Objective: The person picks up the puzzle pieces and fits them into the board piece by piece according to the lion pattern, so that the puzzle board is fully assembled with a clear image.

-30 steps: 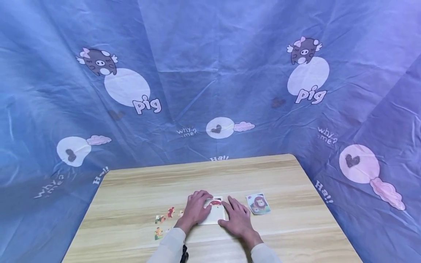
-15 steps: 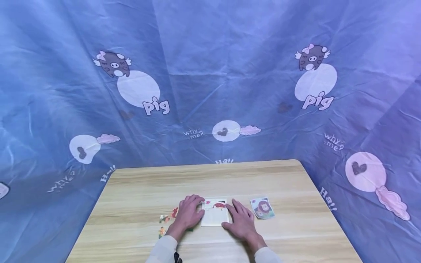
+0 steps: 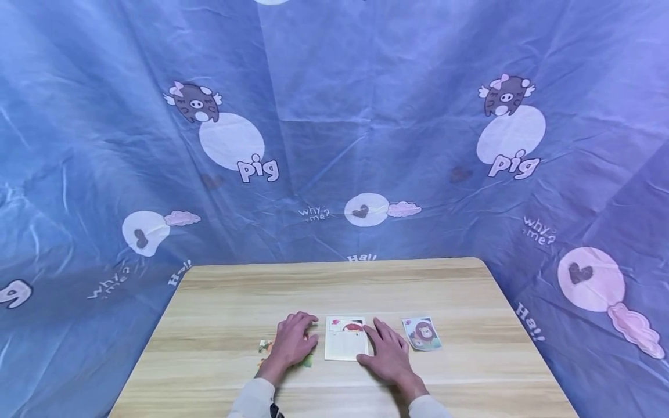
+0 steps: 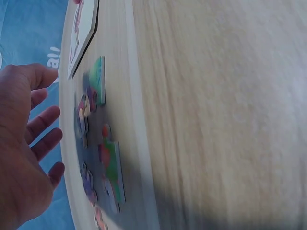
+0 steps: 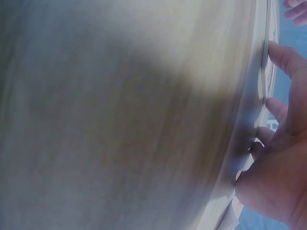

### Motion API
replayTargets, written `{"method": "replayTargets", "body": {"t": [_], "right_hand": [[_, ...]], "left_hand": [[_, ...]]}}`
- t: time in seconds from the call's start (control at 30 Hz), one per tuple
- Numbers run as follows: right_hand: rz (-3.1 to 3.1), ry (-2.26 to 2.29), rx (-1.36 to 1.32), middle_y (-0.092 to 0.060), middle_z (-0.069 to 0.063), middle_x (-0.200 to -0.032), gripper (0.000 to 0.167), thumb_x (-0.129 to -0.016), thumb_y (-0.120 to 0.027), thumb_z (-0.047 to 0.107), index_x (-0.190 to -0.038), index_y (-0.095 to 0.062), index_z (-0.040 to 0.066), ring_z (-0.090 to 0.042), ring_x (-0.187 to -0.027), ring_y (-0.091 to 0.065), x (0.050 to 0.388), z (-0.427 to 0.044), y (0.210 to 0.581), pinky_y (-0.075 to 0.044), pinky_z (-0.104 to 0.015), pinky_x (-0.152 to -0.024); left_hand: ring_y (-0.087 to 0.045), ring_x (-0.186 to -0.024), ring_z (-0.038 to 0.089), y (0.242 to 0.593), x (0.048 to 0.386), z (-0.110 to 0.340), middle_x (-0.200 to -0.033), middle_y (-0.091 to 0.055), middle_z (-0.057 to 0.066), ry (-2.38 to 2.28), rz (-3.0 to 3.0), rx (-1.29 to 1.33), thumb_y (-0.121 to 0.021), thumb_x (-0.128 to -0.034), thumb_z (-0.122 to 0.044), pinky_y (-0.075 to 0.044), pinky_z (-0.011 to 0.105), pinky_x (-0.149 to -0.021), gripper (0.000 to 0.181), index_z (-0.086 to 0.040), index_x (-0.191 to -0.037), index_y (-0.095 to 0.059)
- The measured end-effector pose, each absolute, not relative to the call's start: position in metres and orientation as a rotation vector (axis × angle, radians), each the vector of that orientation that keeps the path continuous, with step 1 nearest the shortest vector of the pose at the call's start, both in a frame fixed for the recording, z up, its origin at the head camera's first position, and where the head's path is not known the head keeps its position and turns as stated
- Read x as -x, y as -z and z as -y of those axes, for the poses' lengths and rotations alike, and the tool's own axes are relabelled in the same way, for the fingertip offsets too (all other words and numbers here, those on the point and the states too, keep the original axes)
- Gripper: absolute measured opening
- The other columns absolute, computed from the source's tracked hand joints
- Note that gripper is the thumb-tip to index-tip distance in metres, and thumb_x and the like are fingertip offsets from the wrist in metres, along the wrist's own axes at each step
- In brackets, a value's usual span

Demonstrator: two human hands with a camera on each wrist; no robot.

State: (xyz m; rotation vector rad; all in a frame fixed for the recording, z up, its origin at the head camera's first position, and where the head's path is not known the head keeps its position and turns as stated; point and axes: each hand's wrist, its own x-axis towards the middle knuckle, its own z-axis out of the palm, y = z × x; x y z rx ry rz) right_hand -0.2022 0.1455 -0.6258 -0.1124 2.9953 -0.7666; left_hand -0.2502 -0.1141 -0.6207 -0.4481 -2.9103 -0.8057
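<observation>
A white puzzle tray (image 3: pixel 345 348) lies flat on the table in the head view, with puzzle pieces (image 3: pixel 351 326) along its far edge. My right hand (image 3: pixel 389 351) rests at the tray's right side, thumb and index finger touching its edge; the right wrist view shows this hand (image 5: pixel 280 143) with fingers spread and bent, holding nothing. To the tray's left, apart from it, my left hand (image 3: pixel 292 342) hovers over loose puzzle pieces (image 3: pixel 265 346), partly hiding them. In the left wrist view, its fingers are loosely curved above the colourful pieces (image 4: pixel 112 167), not touching them.
A picture card with a lion (image 3: pixel 422 334) lies right of my right hand. The wooden table (image 3: pixel 334 284) is bounded at the back and sides by blue printed cloth (image 3: pixel 324 145).
My left hand has moved off the tray to the left, over the loose pieces, uncovering the tray's left part. My right hand stays at the tray's right edge. The head view has shifted slightly.
</observation>
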Motion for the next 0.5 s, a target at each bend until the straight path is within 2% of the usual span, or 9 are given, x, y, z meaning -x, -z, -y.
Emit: {"method": "replayTargets", "body": {"t": [0.5], "right_hand": [[-2.992, 0.765, 0.114, -0.033, -0.01, -0.156, 0.076, -0.076, -0.069, 0.055, -0.141, -0.049, 0.022, -0.032, -0.143, -0.03, 0.201, -0.146, 0.625, -0.023, -0.062, -0.107]], "left_hand": [[-0.053, -0.107, 0.018, 0.619, 0.244, 0.138, -0.113, -0.064, -0.004, 0.803, 2.912, 0.316, -0.07, -0.081, -0.034, -0.035, 0.046, -0.091, 0.036, -0.023, -0.115, -0.066]]}}
